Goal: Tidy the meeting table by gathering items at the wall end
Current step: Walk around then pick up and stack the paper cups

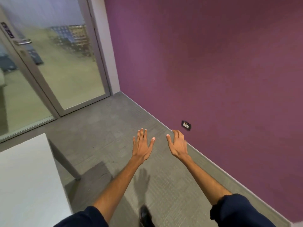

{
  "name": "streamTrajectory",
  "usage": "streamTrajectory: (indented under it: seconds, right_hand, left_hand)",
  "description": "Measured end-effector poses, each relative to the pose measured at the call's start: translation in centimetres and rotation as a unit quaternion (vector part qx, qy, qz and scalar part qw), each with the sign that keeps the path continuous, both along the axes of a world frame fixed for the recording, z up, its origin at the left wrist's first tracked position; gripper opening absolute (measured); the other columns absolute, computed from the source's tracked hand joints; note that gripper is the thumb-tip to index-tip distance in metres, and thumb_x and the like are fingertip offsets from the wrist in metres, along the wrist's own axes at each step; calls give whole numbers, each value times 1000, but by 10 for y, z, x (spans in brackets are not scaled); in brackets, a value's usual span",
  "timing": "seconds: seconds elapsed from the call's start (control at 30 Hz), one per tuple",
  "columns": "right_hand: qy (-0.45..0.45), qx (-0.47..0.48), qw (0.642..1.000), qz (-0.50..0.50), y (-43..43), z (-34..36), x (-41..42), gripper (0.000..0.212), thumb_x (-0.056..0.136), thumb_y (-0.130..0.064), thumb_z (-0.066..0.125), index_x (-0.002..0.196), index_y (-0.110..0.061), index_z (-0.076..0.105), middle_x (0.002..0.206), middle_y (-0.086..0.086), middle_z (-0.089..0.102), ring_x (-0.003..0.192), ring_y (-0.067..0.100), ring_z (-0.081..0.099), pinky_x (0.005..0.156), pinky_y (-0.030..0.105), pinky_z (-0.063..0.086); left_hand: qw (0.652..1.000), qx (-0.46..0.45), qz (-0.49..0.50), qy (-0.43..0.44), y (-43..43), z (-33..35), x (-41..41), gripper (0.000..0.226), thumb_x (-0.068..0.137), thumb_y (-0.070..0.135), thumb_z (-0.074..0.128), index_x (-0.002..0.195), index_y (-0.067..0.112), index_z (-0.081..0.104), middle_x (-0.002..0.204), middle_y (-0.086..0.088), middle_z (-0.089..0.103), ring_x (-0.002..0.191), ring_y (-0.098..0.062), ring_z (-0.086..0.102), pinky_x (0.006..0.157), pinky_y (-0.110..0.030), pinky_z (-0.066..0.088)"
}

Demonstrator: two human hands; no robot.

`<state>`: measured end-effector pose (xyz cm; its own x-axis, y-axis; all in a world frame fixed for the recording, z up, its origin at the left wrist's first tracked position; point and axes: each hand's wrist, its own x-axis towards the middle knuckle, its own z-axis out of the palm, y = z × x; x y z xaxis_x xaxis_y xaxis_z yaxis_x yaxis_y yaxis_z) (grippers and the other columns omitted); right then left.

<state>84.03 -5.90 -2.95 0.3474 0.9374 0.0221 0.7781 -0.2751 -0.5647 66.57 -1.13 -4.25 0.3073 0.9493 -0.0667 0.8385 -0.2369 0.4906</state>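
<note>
Both hands empty, left hand (142,145) and right hand (177,143) spread wide mid-frame over carpet (105,128); likely between steps, next turn to white table (24,177) lower left.

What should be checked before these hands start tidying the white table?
1. Left hand free: ok, fingers spread, holding nothing.
2. Right hand free: ok, open and empty.
3. Hands over the white rectangular table top: not ok, both hover above the grey carpet floor.
4. Items to gather in sight: cannot tell, only one table corner shows.
5. Walkway beside the purple wall: ok, no obstacle seen.
</note>
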Motion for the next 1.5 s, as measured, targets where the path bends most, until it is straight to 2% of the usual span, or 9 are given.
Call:
streamTrajectory:
  seconds: [0.27,0.7,0.83,1.13,1.37,1.5]
  right_hand:
    - [2,0,998,55,156,7,-24,57,102,-47,36,147,-12,36,152,8,37,140,26,35,113,47,33]
    - [18,-33,980,196,343,-13,-120,59,104,-44,35,153,-11,28,162,7,23,149,23,22,121,46,23]
    - [33,-43,969,240,419,-19,-156,59,103,-44,35,153,-12,28,162,7,21,150,23,21,121,46,23]
    - [21,-24,944,328,604,3,-234,55,102,-44,39,148,-14,35,159,9,22,146,26,29,117,48,29]
    - [31,-22,917,398,682,10,-304,54,102,-44,39,146,-14,38,156,7,21,142,26,35,114,48,33]
    - [27,-27,897,440,724,3,-353,55,102,-45,39,148,-16,37,161,5,21,147,25,26,115,51,30]
  left_hand:
    - [998,-3,69,0,133,10,-27,70,103,53,22,157,13,2,166,-8,-2,154,-21,-6,126,-47,0]
    - [978,-27,208,4,264,-8,-119,74,100,58,21,158,16,2,166,-6,-1,154,-22,-6,125,-50,0]
    - [966,-13,260,-5,326,-13,-148,76,100,58,24,157,16,-2,166,-5,-8,154,-23,-7,125,-50,1]
    - [930,9,367,-12,469,2,-216,76,100,58,26,157,16,0,166,-6,-4,154,-23,-4,125,-52,5]
    - [901,-6,433,-3,524,6,-273,77,100,56,26,157,14,-5,166,-6,-6,154,-22,-6,125,-52,5]
    - [884,4,468,-9,558,4,-311,81,100,56,27,156,10,-9,166,-5,-7,154,-21,-6,125,-52,8]
